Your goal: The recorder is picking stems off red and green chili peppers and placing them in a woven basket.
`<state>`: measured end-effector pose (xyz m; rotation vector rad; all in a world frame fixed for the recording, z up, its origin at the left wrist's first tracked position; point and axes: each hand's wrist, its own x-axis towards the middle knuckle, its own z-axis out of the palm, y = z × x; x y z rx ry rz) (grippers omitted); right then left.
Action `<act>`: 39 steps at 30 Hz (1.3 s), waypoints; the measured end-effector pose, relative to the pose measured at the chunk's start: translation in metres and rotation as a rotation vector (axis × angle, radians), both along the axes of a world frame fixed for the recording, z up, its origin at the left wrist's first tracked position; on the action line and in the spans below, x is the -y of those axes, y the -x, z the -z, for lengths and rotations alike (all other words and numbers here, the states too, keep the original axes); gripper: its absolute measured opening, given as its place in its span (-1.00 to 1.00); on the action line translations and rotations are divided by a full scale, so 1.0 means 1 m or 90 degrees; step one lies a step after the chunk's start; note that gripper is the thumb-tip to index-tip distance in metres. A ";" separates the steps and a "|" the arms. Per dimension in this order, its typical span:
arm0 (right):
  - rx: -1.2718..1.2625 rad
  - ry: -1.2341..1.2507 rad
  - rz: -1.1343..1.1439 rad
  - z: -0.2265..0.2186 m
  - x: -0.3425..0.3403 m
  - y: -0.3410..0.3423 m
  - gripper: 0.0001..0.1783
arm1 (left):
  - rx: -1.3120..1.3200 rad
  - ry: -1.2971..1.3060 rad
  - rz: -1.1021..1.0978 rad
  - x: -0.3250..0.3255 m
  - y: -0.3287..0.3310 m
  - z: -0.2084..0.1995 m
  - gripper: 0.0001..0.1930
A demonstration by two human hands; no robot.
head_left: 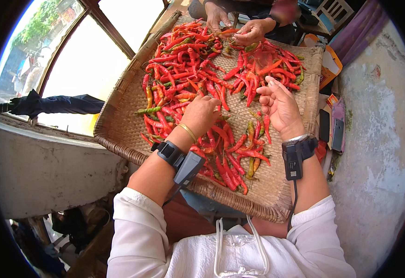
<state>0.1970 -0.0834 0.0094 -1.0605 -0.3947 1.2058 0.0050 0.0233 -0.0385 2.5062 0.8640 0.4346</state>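
Red chili peppers [179, 69], a few green or yellowish, lie heaped in a large woven tray [276, 185] in front of me. My left hand [200, 116] is over the middle of the heap, its fingers bent down among the peppers. They look closed, and whatever is between them is hidden. My right hand [280, 107] is raised above the tray's right side, palm turned inward. Its fingers are curled, with thumb and forefinger close together at the top; anything pinched there is too small to make out. A looser group of peppers [230, 160] lies below my hands.
Across the tray, another person's hands [253, 30] hold an orange-red chili pepper [230, 31]. A window with a folded dark umbrella [58, 104] is on the left. A worn wall [374, 139] stands at the right, with a phone [338, 134] and an orange box [331, 65] beside the tray.
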 end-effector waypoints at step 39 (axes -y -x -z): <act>0.246 0.099 -0.101 0.014 0.000 0.010 -0.63 | 0.223 0.435 -0.028 0.010 -0.007 -0.027 -0.86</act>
